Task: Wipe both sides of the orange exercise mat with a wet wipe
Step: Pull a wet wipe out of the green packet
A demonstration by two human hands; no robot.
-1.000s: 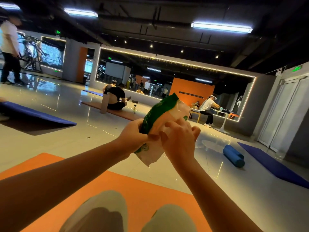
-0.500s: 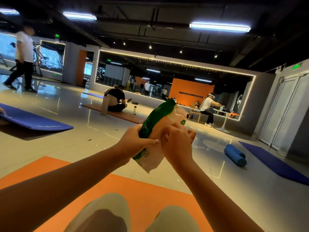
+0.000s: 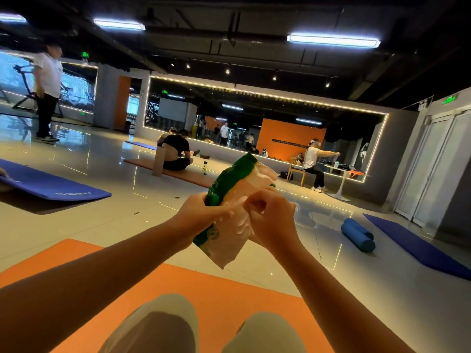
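From my remote seat I see both hands raised in front of the chest, well above the flat orange foam exercise mat [image 3: 219, 284] that lies on the glossy grey tiled floor [image 3: 107, 225] under two bent knees in pale trousers [image 3: 163, 324]. The left hand [image 3: 201, 214] grips a soft green-and-white plastic pack of wet wipes [image 3: 230, 196] along its green edge, fingers curled round it, with the pack tilted so its top leans away to the right. The right hand [image 3: 272, 220] has its fingers bunched and pinches at the pale front face of the pack. I cannot tell whether a wipe is already between those fingers, since the film is crinkled and glaring there.

A flat blue mat [image 3: 51, 186] lies on the floor to the left, a rolled blue mat [image 3: 356, 235] to the right, and another flat blue mat [image 3: 420, 249] just beyond the roll. A person in black [image 3: 175, 151] sits on a brown mat near the long lit wall mirror [image 3: 267, 115], and a person in a white shirt [image 3: 47, 80] stands far left.
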